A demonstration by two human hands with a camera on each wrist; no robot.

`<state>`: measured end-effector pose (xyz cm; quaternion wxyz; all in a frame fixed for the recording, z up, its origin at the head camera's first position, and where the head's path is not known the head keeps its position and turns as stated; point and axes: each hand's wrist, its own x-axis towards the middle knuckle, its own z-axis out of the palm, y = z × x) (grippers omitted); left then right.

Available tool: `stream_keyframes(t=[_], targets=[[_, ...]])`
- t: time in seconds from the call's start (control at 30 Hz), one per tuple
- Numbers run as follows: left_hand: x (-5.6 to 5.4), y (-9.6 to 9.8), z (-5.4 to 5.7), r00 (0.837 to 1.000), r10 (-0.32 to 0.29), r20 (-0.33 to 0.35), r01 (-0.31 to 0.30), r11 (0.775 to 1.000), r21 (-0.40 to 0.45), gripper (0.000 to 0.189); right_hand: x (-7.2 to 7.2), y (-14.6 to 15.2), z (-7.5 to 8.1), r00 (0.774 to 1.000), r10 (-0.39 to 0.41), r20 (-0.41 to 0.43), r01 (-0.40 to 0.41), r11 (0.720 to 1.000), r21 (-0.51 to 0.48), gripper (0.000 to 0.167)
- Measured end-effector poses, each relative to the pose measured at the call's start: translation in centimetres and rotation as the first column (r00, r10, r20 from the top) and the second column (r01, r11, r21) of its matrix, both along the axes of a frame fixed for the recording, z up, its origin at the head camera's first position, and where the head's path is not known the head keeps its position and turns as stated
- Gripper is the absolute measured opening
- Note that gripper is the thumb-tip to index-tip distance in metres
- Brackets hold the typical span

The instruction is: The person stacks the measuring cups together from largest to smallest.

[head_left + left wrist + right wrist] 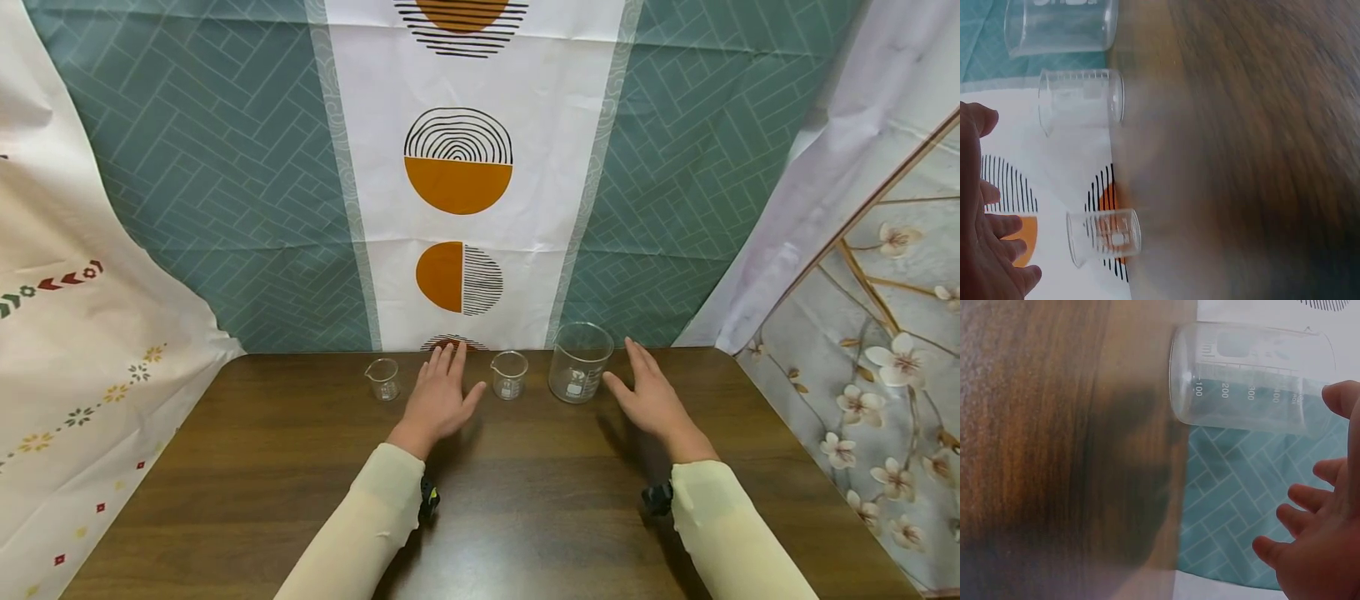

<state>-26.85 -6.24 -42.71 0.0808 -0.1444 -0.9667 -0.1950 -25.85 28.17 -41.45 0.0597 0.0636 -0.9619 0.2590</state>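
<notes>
Three glass beakers stand upright in a row near the table's back edge. The small beaker (384, 382) is on the left, a medium beaker (509, 377) in the middle and a large beaker (579, 367) with white volume marks on the right. My left hand (438, 398) hovers between the small and medium ones, fingers spread, holding nothing. Just right of the large beaker, my right hand (651, 398) is raised with its thumb beside the glass and its fingers extended. In the right wrist view, that thumb overlaps the rim of the large beaker (1254, 381).
Brown wooden table (525, 517) reflects light at its front. Behind it hangs a green and white cloth (277, 167) with orange circles. A cream cloth (97, 350) drapes at the left, and a floral cloth (885, 400) borders the right side.
</notes>
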Motion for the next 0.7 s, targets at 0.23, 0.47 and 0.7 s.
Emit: stream_keyframes(t=[0.23,0.47,0.7], targets=[[-0.3,1.4,0.3,1.0,-0.032,-0.001,0.032,0.999,-0.003,0.074,-0.2,0.0,0.0,1.0,0.0,0.006,0.0,1.0,-0.007,0.082],[-0.7,2.8,0.4,0.997,-0.077,-0.01,0.077,0.997,0.016,0.077,-0.3,-0.2,0.1,1.0,0.008,0.011,-0.008,1.0,-0.011,0.083],[-1.1,3.8,0.8,0.995,-0.102,0.002,0.102,0.994,0.024,0.084,-0.4,-0.4,0.1,1.0,0.006,0.018,-0.006,1.0,-0.021,0.083]])
